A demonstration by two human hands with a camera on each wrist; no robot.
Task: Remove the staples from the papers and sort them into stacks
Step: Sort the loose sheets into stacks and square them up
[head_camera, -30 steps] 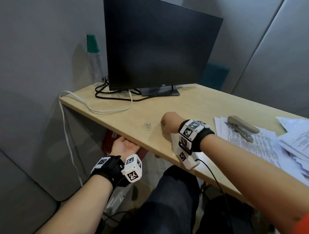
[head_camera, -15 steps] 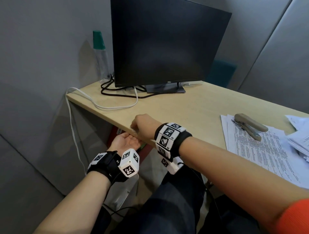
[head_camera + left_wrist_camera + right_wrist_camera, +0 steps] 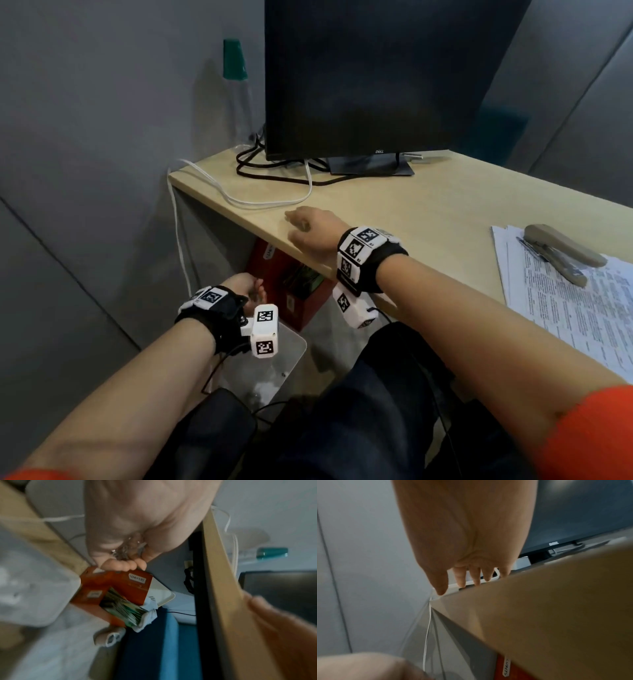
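Note:
Below the desk's front edge, my left hand (image 3: 246, 288) is cupped with its fingers curled round a small heap of loose metal staples (image 3: 127, 550) in the palm. My right hand (image 3: 308, 229) lies over the wooden desk (image 3: 428, 212) near its front left edge, fingers (image 3: 460, 577) straight and spread, holding nothing. Printed papers (image 3: 565, 308) lie at the desk's right side with a beige stapler (image 3: 561, 251) on top of them. No staples show on the desk top.
A black monitor (image 3: 376, 78) stands at the back with black cables (image 3: 274, 168) and a white cable (image 3: 239, 198) beside it. A green-capped bottle (image 3: 234, 61) is in the corner. Under the desk are a red box (image 3: 277, 274) and a clear plastic container (image 3: 286, 356).
My right hand pushed the staples off the desk's edge into my left palm, then moved back over the desk. My left hand dropped lower and curled round them.

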